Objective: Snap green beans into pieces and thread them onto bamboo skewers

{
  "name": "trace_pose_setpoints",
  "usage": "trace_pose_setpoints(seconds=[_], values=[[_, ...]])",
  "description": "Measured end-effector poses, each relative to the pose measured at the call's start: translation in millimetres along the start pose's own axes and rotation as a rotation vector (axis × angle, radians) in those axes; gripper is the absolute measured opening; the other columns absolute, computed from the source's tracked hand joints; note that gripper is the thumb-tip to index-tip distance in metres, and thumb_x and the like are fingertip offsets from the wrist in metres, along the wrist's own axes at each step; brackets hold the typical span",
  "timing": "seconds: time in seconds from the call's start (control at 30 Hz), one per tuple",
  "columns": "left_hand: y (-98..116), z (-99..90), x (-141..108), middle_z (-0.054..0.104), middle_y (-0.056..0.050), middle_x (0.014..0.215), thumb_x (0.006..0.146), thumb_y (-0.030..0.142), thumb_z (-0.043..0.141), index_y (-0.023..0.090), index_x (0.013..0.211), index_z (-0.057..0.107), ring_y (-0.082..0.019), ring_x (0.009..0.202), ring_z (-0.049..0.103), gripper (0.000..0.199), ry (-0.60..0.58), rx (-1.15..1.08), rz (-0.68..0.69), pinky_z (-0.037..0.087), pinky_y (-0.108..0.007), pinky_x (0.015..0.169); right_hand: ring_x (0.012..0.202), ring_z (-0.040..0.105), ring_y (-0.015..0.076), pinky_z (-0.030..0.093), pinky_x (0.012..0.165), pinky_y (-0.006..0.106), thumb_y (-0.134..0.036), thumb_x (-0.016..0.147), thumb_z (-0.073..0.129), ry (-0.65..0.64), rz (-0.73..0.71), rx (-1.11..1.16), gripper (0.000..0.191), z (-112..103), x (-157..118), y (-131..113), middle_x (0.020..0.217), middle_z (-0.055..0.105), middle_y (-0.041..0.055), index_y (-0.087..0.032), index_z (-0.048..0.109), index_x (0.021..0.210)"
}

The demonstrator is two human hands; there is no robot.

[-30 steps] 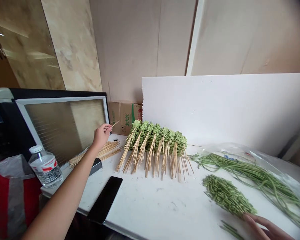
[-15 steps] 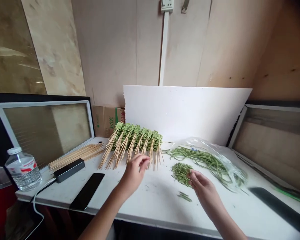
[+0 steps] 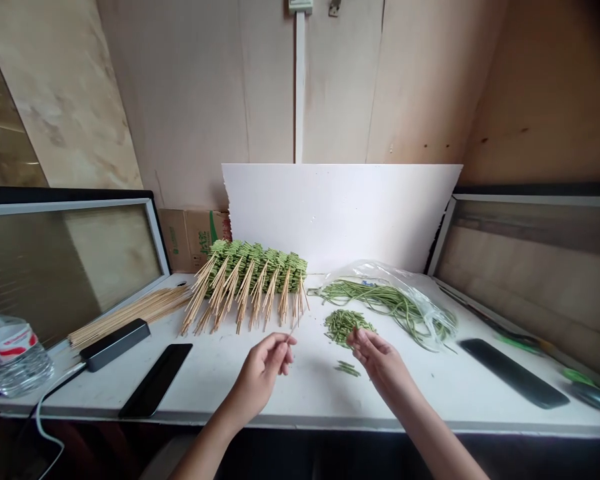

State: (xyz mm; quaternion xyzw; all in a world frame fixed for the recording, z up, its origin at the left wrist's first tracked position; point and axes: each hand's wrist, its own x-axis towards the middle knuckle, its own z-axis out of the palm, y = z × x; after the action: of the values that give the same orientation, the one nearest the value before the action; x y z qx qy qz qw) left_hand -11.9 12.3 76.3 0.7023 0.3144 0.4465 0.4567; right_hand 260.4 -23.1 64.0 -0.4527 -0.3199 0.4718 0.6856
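Observation:
My left hand (image 3: pixel 267 360) is closed in a pinch on a thin wooden stick (image 3: pixel 295 325) that points up from the fingertips. At the near right edge of a pile of cut green bean pieces (image 3: pixel 341 324), my right hand (image 3: pixel 377 357) has its fingers pinched together; what they hold is too small to make out. A few cut pieces (image 3: pixel 348 368) lie in a short row between the hands. Behind my left hand, skewered green pieces (image 3: pixel 260 257) are stacked with their sticks fanning toward me.
Loose sticks (image 3: pixel 130 315), a black box (image 3: pixel 115 343), a phone (image 3: pixel 156 380) and a water bottle (image 3: pixel 13 353) are at left. Long green beans (image 3: pixel 380 295) in a clear bag (image 3: pixel 433 317) lie back right, near a dark flat object (image 3: pixel 513 373).
The view has shifted right. My left hand has come away from the skewer stack and now shows a stick in its fingers. My right hand stays by the pile of cut pieces.

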Motion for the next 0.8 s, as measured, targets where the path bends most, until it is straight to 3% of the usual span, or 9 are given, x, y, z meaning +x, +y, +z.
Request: trace_pose_setpoints(seconds=[0.07, 0.17, 0.4, 0.57, 0.7, 0.8], values=[[-9.7, -3.5, 5.1, 0.071, -0.006, 0.088, 0.102, 0.051, 0.053, 0.021, 0.107, 0.06, -0.02, 0.079, 0.07, 0.031, 0.054, -0.166, 0.009, 0.056, -0.035, 0.079, 0.092, 0.07, 0.0246, 0.055, 0.071, 0.028, -0.052, 0.063, 0.092, -0.005, 0.022, -0.02, 0.04, 2.2, -2.1, 1.3, 0.089, 0.077, 0.0054, -0.023, 0.081, 0.087], [-29.2, -8.7, 11.9, 0.075, -0.008, 0.092, 0.1, 0.052, 0.057, 0.021, 0.105, 0.055, -0.023, 0.087, 0.074, 0.031, 0.124, -0.246, 0.022, 0.057, -0.038, 0.085, 0.093, 0.069, 0.0235, 0.054, 0.071, 0.026, -0.054, 0.063, 0.092, -0.002, 0.041, -0.039, 0.042, 3.4, -4.0, 3.8, 0.089, 0.077, 0.0054, -0.022, 0.081, 0.088], [-61.4, 4.9, 3.5, 0.071, -0.003, 0.075, 0.103, 0.055, 0.047, 0.023, 0.1, 0.058, -0.02, 0.076, 0.067, 0.035, 0.061, 0.021, 0.038, 0.051, -0.033, 0.08, 0.102, 0.069, 0.0305, 0.054, 0.071, 0.03, -0.058, 0.065, 0.089, 0.001, -0.029, -0.136, 0.045, 2.7, -5.2, 1.6, 0.093, 0.078, 0.009, -0.022, 0.081, 0.091], [-58.2, 16.0, -7.0, 0.062, -0.003, 0.072, 0.103, 0.058, 0.041, 0.024, 0.099, 0.066, -0.018, 0.06, 0.056, 0.043, -0.007, 0.144, -0.009, 0.044, -0.029, 0.058, 0.106, 0.071, 0.0322, 0.056, 0.077, 0.034, -0.051, 0.062, 0.092, 0.035, -0.034, -0.092, 0.043, -0.5, -4.3, -5.3, 0.1, 0.08, 0.0096, -0.023, 0.082, 0.094], [-43.0, 18.5, -13.3, 0.069, -0.008, 0.086, 0.104, 0.054, 0.042, 0.023, 0.105, 0.073, -0.019, 0.064, 0.057, 0.044, -0.04, 0.248, 0.054, 0.044, -0.03, 0.061, 0.096, 0.071, 0.0288, 0.056, 0.073, 0.033, -0.049, 0.062, 0.093, 0.081, -0.073, -0.039, 0.038, -6.8, 0.5, -7.5, 0.091, 0.079, 0.006, -0.024, 0.083, 0.09], [-36.4, 20.3, -15.8, 0.07, -0.008, 0.081, 0.104, 0.051, 0.045, 0.022, 0.109, 0.077, -0.021, 0.071, 0.062, 0.043, -0.08, 0.25, 0.06, 0.048, -0.03, 0.068, 0.095, 0.07, 0.0282, 0.056, 0.071, 0.031, -0.051, 0.064, 0.092, 0.078, -0.102, -0.02, 0.036, -10.6, 3.6, -8.8, 0.089, 0.078, 0.005, -0.025, 0.083, 0.086]])
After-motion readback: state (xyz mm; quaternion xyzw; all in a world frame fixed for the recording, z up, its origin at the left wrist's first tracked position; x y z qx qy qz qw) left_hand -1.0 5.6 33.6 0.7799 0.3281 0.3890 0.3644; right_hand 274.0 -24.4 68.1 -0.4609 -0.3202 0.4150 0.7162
